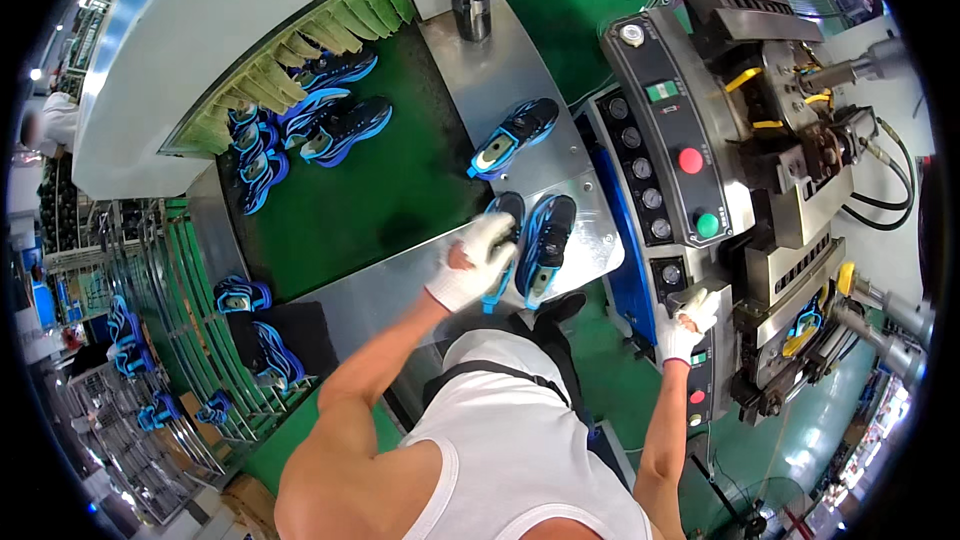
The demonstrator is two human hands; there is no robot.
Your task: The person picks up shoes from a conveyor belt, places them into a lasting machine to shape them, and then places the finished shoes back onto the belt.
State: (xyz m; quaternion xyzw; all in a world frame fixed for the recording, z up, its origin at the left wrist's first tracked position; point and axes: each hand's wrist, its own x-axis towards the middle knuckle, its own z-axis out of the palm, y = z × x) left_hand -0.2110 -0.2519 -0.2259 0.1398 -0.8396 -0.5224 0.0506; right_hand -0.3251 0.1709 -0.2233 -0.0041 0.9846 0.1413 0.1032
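My left hand [477, 258], in a white glove with a bare fingertip showing, closes over a black and blue sports shoe [506, 208] on the metal ledge. The hand hides part of that shoe. Beside it lies a matching shoe [549, 245], and another shoe [515, 137] sits farther up the metal. My right hand [688, 322], also gloved, is at the machine's control panel [672, 273], beside a small gauge. Its fingers are partly spread and slightly bent, with nothing visible in them.
Several similar shoes [345, 130] lie on a green conveyor belt [370, 230] before a fringed curtain [300, 60]. A dark flask [469, 2] stands on the far metal. Right of me is a press machine [790, 140] with a shoe [806, 325] inside. Racks [185, 310] stand left.
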